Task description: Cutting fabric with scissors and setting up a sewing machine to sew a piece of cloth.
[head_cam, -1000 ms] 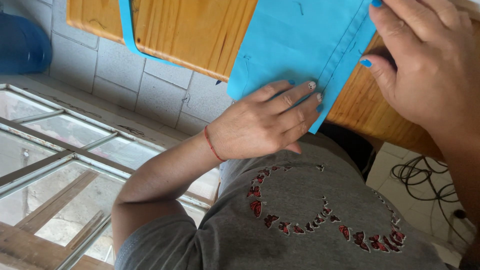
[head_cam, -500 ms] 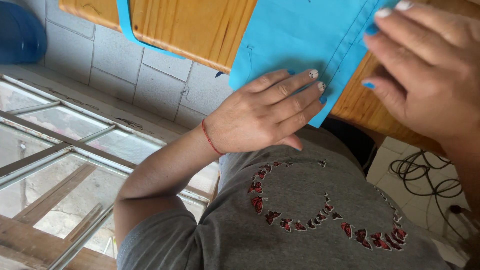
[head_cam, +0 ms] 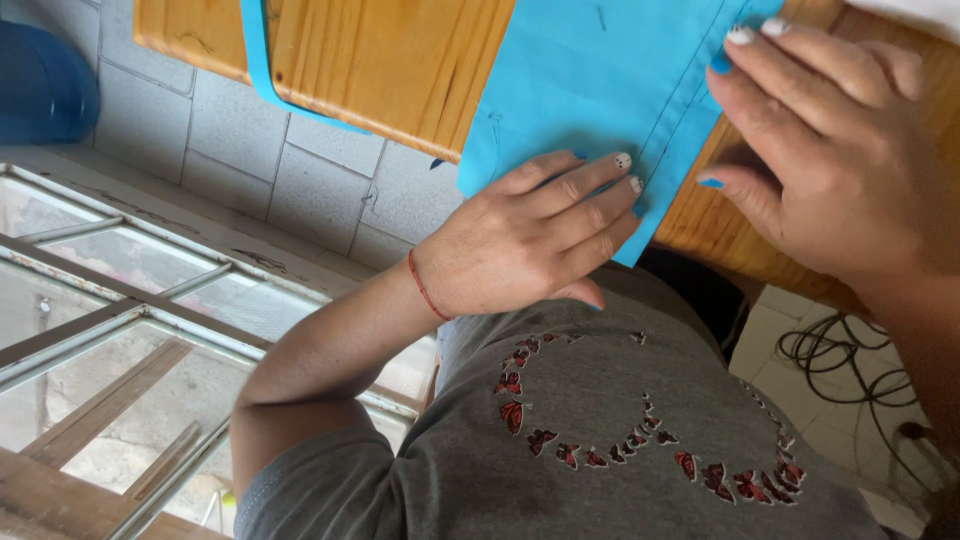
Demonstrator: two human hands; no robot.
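Wooden tabletop [head_cam: 380, 70] carries the blue fabric [head_cam: 590, 80], its stitched hem running lengthwise up from the table's near edge. Left hand [head_cam: 530, 240] lies flat and open on the fabric's near corner; right hand [head_cam: 840, 160], fingers spread, presses just beside the hem.

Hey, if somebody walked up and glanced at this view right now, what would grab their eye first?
The bright blue fabric, spread over the edge of the wooden table at the top, stands out most. Both hands press flat on it: the left hand, with a red string bracelet at the wrist, in the middle, and the right hand at the upper right. Below them is a grey shirt with red butterflies.
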